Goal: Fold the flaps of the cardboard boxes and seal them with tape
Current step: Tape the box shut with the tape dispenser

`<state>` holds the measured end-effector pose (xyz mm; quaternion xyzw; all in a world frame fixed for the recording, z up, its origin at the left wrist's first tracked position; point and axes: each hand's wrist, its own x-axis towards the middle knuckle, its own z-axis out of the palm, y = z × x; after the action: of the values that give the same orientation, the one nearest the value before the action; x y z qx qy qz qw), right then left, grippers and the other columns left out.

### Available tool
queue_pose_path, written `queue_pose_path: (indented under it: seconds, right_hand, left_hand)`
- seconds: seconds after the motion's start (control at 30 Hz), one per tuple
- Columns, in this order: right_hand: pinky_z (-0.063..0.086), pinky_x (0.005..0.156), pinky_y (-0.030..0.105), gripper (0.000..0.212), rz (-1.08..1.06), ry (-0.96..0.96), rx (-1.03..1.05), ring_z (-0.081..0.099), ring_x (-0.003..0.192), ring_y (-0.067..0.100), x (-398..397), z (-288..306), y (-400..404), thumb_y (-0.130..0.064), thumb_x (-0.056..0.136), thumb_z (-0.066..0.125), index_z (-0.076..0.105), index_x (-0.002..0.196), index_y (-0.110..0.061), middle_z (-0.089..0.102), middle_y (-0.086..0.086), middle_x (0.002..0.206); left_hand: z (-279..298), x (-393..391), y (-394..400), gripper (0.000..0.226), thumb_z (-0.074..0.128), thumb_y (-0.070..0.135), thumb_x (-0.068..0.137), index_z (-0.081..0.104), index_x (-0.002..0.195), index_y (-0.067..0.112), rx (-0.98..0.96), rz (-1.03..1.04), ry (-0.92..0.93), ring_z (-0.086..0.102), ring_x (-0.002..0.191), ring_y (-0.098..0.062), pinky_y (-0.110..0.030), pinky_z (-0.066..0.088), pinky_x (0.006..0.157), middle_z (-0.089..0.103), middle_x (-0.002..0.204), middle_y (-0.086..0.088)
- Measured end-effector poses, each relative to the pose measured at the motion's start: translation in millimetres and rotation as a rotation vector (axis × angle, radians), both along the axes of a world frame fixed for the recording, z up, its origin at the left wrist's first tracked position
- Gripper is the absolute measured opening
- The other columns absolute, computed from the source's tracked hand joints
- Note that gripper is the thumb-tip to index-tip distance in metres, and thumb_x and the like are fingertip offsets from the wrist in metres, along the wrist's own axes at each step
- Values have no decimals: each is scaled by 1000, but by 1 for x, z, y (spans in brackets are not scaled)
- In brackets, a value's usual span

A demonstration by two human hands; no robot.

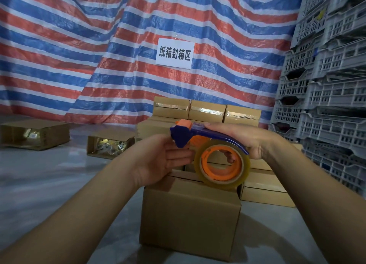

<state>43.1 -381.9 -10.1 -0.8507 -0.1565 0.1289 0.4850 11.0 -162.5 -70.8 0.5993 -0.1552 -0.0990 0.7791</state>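
Brown cardboard fills the middle of the view: a closed box [190,218] stands on the grey floor [49,184] directly below both hands. The right hand [243,139] curls over the blue handle of a tape dispenser [210,145], fingers wrapped down around it, one fingertip showing through the orange core of the clear tape roll [221,164]. The roll hangs just above the box's top edge. The left hand [160,158] lies with straight, relaxed fingers against the dispenser's blue front end, touching it from below. Behind, sealed boxes [206,109] with shiny tape across their tops sit stacked in a row, with more boxes beside the near one. Two open boxes [111,145] lie on their sides to the left. A red, white and blue striped tarp [99,46] bearing a white paper sign [174,54] hangs behind, and grey plastic crates [326,85] are piled at right.
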Motion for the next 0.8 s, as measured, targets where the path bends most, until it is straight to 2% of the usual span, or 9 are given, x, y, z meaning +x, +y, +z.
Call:
queue_pose_path:
  seconds: [0.07, 0.2, 0.33, 0.5, 0.63, 0.73, 0.8]
  right_hand:
    - [49, 41, 21, 81, -9, -1, 11, 58, 44, 12, 1, -1, -1, -68, 65, 70, 60, 127, -16, 66, 4, 66]
    - [48, 40, 21, 78, -3, 42, 48, 58, 41, 12, 2, -2, -4, -65, 69, 70, 62, 124, -10, 65, 3, 63]
    - [47, 39, 21, 72, -15, 67, 129, 57, 42, 13, 6, -7, -11, -62, 68, 74, 66, 118, -11, 64, 3, 61]
    - [48, 42, 22, 47, -29, 73, 211, 58, 44, 13, 11, -13, -20, -62, 67, 76, 80, 84, -18, 66, 2, 61]
    - [48, 43, 23, 46, -53, 70, 245, 58, 46, 14, 13, -16, -24, -63, 61, 79, 81, 83, -22, 66, 3, 61]
    - [48, 44, 24, 52, -61, 63, 221, 58, 47, 15, 14, -16, -23, -64, 60, 80, 80, 88, -20, 66, 3, 63]
    - [48, 44, 24, 64, -59, 53, 199, 58, 47, 15, 14, -14, -22, -64, 60, 80, 77, 100, -14, 65, 5, 64]
  left_hand:
    - [-1, -2, 0, 27, 52, 14, 95, 64, 119, 12, 50, -6, -40, 68, 108, -24, -48, 26, 117, 72, 113, -11]
    - [-9, -6, -5, 30, 51, 2, 95, 66, 119, 11, 143, -23, -145, 67, 109, -19, -43, 38, 110, 73, 113, -6]
    - [-12, -9, -11, 23, 54, 7, 97, 68, 114, 12, 225, 40, -171, 71, 100, -18, -44, 46, 103, 75, 106, -3]
    - [-9, -9, -19, 28, 52, 16, 99, 59, 127, 19, 378, 92, -202, 72, 97, -16, -44, 49, 100, 74, 108, 0]
    - [-4, -4, -18, 26, 54, 21, 98, 62, 122, 16, 186, 57, -123, 70, 102, -21, -42, 53, 91, 73, 110, -2]
    - [0, -2, -12, 33, 42, 27, 100, 64, 118, 11, 31, 62, -17, 69, 103, -23, -37, 52, 81, 74, 108, -4]
    - [4, -1, -7, 43, 35, 37, 102, 65, 115, 9, -10, 81, 47, 70, 100, -26, -36, 54, 74, 75, 105, -9]
